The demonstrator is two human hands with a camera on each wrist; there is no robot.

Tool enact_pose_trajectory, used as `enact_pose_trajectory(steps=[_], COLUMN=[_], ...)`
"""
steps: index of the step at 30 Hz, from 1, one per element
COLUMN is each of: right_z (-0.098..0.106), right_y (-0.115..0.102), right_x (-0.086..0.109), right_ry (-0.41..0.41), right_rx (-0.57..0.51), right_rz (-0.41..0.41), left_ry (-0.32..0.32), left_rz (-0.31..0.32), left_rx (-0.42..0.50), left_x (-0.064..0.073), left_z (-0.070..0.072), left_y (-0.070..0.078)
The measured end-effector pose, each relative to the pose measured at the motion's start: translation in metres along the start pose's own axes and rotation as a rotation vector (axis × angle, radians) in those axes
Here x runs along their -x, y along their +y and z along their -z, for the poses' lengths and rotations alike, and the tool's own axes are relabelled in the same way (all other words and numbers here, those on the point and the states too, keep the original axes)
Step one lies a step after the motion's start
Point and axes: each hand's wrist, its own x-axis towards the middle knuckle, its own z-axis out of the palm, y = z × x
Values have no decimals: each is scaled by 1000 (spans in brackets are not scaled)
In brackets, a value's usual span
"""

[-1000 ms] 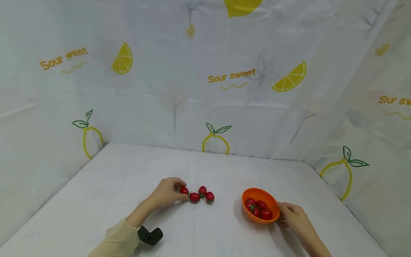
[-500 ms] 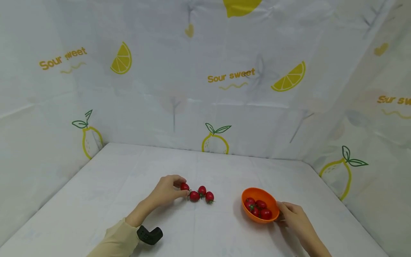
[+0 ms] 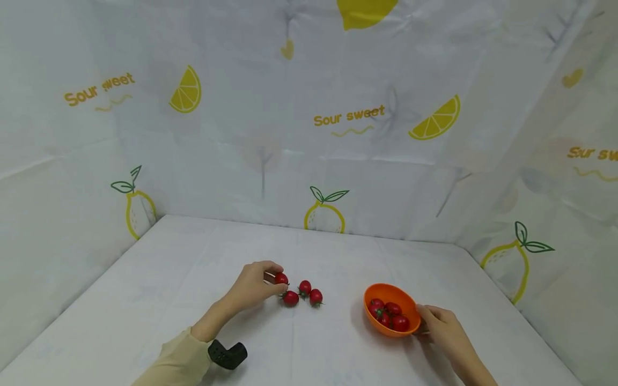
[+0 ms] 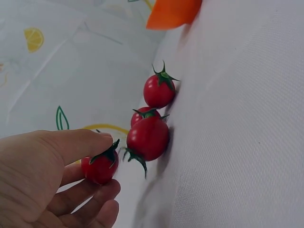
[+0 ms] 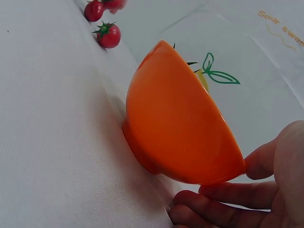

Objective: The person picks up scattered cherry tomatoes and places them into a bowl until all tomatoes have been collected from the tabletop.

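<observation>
Between thumb and fingers, my left hand point(image 3: 253, 284) pinches a cherry tomato point(image 4: 100, 167) with a green stem. Right beside it, three more cherry tomatoes lie in a loose cluster on the white cloth; the nearest tomato point(image 4: 148, 137) shows large in the left wrist view. My right hand point(image 3: 444, 327) holds the rim of an orange bowl point(image 5: 178, 123), thumb on the edge and fingers beneath its side. Several red tomatoes point(image 3: 392, 308) sit inside that bowl, seen in the head view; its wall hides them in the right wrist view.
A black curved object point(image 3: 228, 355) is at the left wrist, by the sleeve point(image 3: 178, 359). White cloth covers the table point(image 3: 309, 348), and a lemon-printed sheet point(image 3: 232, 134) hangs behind and at both sides.
The left hand has shifted slightly away and to the right, lifting its tomato clear of the neighbouring one. The right hand and the bowl have stayed in place.
</observation>
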Motion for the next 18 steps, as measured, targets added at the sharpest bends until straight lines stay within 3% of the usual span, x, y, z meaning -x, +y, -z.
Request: enact_pose_trajectory(steps=[18], right_z=[0], right_y=[-1], right_x=[2], right_ry=[-2], right_rx=[8], right_rz=[10], left_ry=[11], left_rz=[-24], left_rx=[16], left_x=[2], left_z=[-2], left_y=[9])
